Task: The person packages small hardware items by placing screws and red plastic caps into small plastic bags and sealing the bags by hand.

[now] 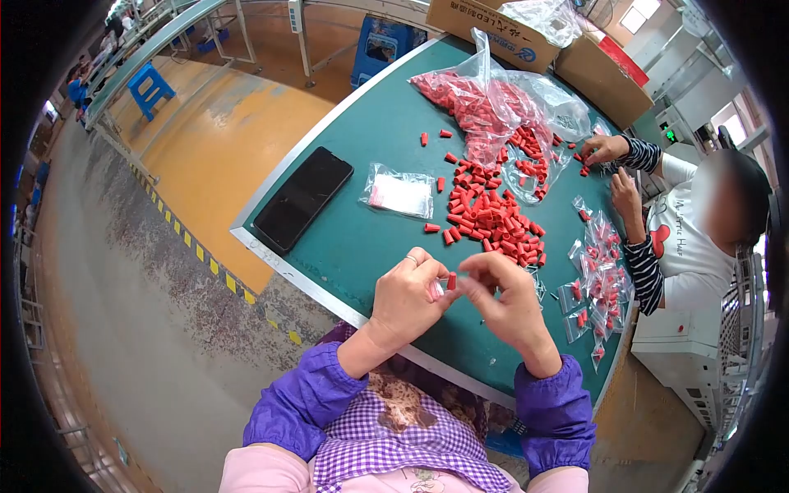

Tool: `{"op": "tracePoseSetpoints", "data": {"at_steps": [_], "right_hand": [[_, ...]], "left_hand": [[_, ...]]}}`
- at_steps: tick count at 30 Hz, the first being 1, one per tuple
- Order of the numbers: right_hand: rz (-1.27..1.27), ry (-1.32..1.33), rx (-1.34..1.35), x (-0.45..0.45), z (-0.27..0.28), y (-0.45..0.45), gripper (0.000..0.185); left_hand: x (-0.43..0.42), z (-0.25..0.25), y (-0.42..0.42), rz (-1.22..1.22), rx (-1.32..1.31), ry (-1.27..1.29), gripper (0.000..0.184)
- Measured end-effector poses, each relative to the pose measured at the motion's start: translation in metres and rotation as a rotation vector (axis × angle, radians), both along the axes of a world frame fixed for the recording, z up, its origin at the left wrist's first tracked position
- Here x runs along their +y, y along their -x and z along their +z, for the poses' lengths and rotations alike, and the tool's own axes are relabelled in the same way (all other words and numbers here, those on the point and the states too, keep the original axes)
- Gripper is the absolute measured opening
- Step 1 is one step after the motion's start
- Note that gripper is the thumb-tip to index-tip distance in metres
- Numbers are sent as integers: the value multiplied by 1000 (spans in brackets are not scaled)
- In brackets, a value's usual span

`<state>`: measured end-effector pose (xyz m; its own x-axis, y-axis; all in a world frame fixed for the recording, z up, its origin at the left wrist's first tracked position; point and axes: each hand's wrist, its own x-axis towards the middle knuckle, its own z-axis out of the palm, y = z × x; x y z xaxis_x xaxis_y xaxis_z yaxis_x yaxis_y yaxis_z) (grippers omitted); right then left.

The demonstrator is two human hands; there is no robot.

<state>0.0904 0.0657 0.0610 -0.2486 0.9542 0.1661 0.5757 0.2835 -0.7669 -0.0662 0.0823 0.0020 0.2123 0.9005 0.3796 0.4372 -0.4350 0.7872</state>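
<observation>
In the head view my left hand point(406, 300) is closed on a small clear plastic bag point(436, 289), mostly hidden by the fingers. A red cone-shaped cap point(451, 281) shows at its fingertips, at the bag's mouth; whether it is inside, I cannot tell. Right beside it, my right hand point(503, 300) has its fingers curled and its thumb and forefinger drawn together near the cap. What they pinch, if anything, I cannot make out. Beyond both hands, a loose pile of red caps point(493, 215) lies on the green table point(362, 259).
A black phone point(304, 200) and a flat clear packet point(400, 191) lie to the left. A large bag of red caps point(472, 103) is at the back, near cardboard boxes point(604, 78). Filled small bags point(604, 275) lie right, by a co-worker's hands point(606, 149).
</observation>
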Motion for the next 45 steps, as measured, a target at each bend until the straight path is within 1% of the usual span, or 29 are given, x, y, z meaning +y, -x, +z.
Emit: {"op": "tracePoseSetpoints", "data": {"at_steps": [1,3,5,7,9,10,12,13,15,16,17,18,19,20,21,22,23,24,25,28,30,31,33,35,37,39,43,45], "right_hand": [[-130,21,77,-1,1,-1,13],[-124,-8,37,-2,-6,-4,16],[-38,0,82,-6,-18,-4,20],[-61,20,41,-10,-15,1,20],[-65,-337,-147,-12,-19,3,21],[-66,-339,-146,-13,-21,2,21],[32,-377,-291,-15,-25,1,22],[25,-377,-290,-17,-23,1,22],[-134,-180,79,-16,-13,1,21],[-202,-152,130,-15,-8,-4,19],[-260,-66,284,-14,-16,-11,17],[-239,77,351,-12,-20,-18,16],[-218,218,419,-12,-23,-22,17],[-225,214,422,-14,-25,-21,17],[-183,305,537,-16,-28,-19,16],[-137,399,651,-17,-29,-17,16],[-138,400,653,-18,-28,-15,16],[-105,416,770,-18,-25,-13,16],[-72,432,886,-19,-24,-12,15],[-139,428,869,-24,-33,-19,11],[-154,387,915,-26,-33,-19,10],[-165,347,959,-26,-32,-18,9],[-202,329,930,-29,-34,-18,9],[-242,312,899,-32,-38,-16,10],[-369,187,798,-34,-42,-11,9],[-364,159,757,-36,-39,-8,9],[-333,73,682,-40,-44,1,7],[-362,51,633,-41,-38,4,6]], "left_hand": [[-1,0,0,-3,0,0,22],[-1,0,-1,-8,-22,35,22],[-1,-1,-2,-6,-17,19,23],[-2,-1,-2,2,-12,9,24],[-1,-1,-2,-20,-48,26,24],[-1,-2,-2,-21,-47,23,24],[-1,-4,-2,-27,-54,27,23],[-2,-4,-2,-33,-53,27,23],[-2,1,-1,-124,-134,108,18],[-2,3,1,-128,-133,108,18],[-3,5,2,-182,-242,188,19],[-3,7,3,-239,-351,268,21],[-4,8,3,-249,-348,269,21],[-4,10,4,-313,-417,345,28],[-4,12,4,-373,-485,421,34],[-5,15,3,-375,-483,421,34],[-7,17,2,-421,-591,506,39],[-8,18,1,-467,-700,592,44],[-8,18,1,-468,-697,595,44],[-8,17,3,-504,-651,571,41],[-10,13,4,-368,-688,703,26],[-10,9,4,-373,-685,704,26],[-10,3,3,-323,-653,514,11],[-12,6,3,-331,-671,546,8],[-15,10,2,-339,-693,575,6],[-15,12,3,-309,-842,801,7],[-16,15,-1,-309,-819,827,6],[-16,4,-4,-334,-754,526,6]]}}
